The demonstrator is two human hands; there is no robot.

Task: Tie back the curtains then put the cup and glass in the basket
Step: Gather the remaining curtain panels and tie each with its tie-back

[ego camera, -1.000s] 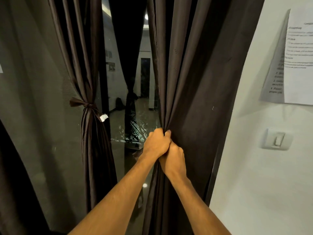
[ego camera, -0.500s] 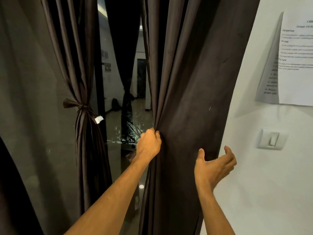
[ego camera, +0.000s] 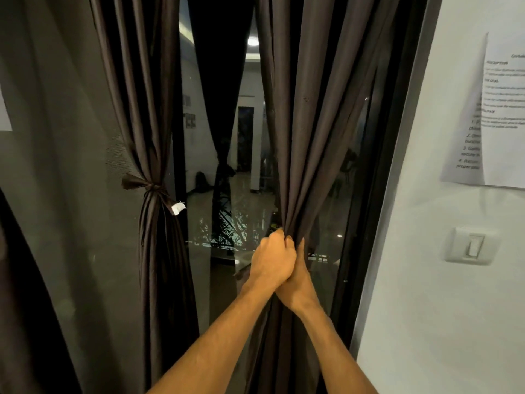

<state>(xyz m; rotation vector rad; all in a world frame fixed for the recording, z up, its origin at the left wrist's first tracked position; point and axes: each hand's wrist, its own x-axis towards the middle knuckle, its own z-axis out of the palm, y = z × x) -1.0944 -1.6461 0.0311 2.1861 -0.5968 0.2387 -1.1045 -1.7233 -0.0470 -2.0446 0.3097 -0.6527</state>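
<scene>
Item: right curtain (ego camera: 312, 132), dark brown, hanging in front of a glass door (ego camera: 241, 194). Gathered into a narrow bunch at mid height, folds fanning out above the gathering point. Half a second ago it hung wider, held at its inner edge only; now its outer part has been drawn in, and dark glass shows between the cloth and the door frame (ego camera: 397, 166).

Item: left hand (ego camera: 272, 263). Grip clenched on the bunched right curtain, knuckles up, in much the same place as before.

Item: right hand (ego camera: 299, 280). Half a second ago it was free, palm up and fingers spread, off toward the wall. Now it lies against the left hand from the right, pressed on the same bunch, thumb upright along the cloth. Its grip appears clenched on the curtain, though the left hand hides most of the fingers.

Item: left curtain (ego camera: 147, 109). Already tied with a knotted band (ego camera: 150, 186) at mid height; a small white tag (ego camera: 178, 208) hangs just beside the knot. Unchanged.

Item: white wall (ego camera: 426, 280), right of the door. Carries a light switch (ego camera: 473, 245) and, above it, a printed paper sheet (ego camera: 500, 115), text too blurred to read.

Cup, glass and basket: out of view.
</scene>
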